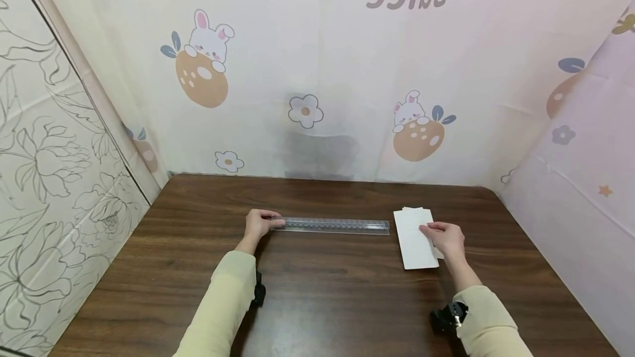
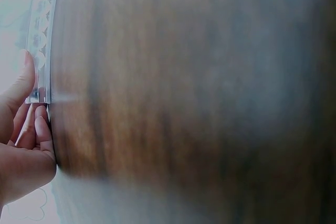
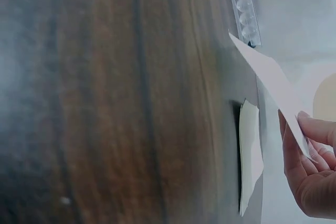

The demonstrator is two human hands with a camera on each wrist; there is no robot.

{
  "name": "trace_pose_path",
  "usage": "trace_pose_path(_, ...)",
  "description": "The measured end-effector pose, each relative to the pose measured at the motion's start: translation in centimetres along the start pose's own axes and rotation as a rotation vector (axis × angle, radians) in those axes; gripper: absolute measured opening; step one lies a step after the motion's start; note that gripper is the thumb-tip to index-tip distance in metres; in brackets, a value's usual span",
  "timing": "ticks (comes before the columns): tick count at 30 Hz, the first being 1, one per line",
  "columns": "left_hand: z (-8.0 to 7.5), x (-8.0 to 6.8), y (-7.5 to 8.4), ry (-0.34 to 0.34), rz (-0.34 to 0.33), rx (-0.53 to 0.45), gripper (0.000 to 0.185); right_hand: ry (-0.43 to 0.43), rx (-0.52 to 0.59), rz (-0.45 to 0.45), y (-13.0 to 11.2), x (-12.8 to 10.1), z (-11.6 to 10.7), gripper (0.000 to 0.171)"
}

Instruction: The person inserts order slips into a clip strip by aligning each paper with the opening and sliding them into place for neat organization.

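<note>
Seen from the head: pale sleeves (image 1: 225,296) nearest, reaching over a dark wooden tabletop (image 1: 317,302). Left hand (image 1: 259,223) pinching the near end of a clear ruler (image 1: 336,226), lying flat crosswise. Right hand (image 1: 445,237) pinching the edge of a white paper sheet (image 1: 414,238), just beside the ruler's far end; more sheets peeking out underneath. Printed curtain (image 1: 307,70) hanging behind.

From the left wrist: thumb and curled fingers (image 2: 41,129) clamped on the ruler (image 2: 40,51) end, ruler flat on the wood.

From the right wrist: hand (image 3: 310,166) lifting the sheet (image 3: 273,87) by its edge, a second piece (image 3: 249,156) lying below. Best done, probably, by keeping the ruler pressed flat and steady while sliding one sheet clear, without dragging the others along.
</note>
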State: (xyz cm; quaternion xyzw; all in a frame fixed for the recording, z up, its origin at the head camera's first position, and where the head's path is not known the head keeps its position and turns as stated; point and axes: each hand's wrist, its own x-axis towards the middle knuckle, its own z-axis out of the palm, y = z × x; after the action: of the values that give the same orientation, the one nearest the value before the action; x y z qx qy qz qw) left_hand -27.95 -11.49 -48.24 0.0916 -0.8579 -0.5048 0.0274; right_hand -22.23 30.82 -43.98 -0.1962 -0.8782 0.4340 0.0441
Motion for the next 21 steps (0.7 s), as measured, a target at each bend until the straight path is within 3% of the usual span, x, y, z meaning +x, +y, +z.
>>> trace_pose_path(7,0.2,0.9,-0.7,0.016,0.035,-0.009,0.027,-0.018,-0.004,-0.024,-0.1,-0.3,0.4,0.045)
trace_pose_path(12,-0.1,0.3,0.1,0.004,-0.01,-0.001,0.024,-0.053,-0.005,-0.016,0.0,-0.6,0.7,0.048)
trace_pose_path(21,-0.2,-0.3,0.3,-0.016,-0.009,-0.013,0.023,-0.088,-0.015,-0.044,0.4,-1.3,1.5,0.047)
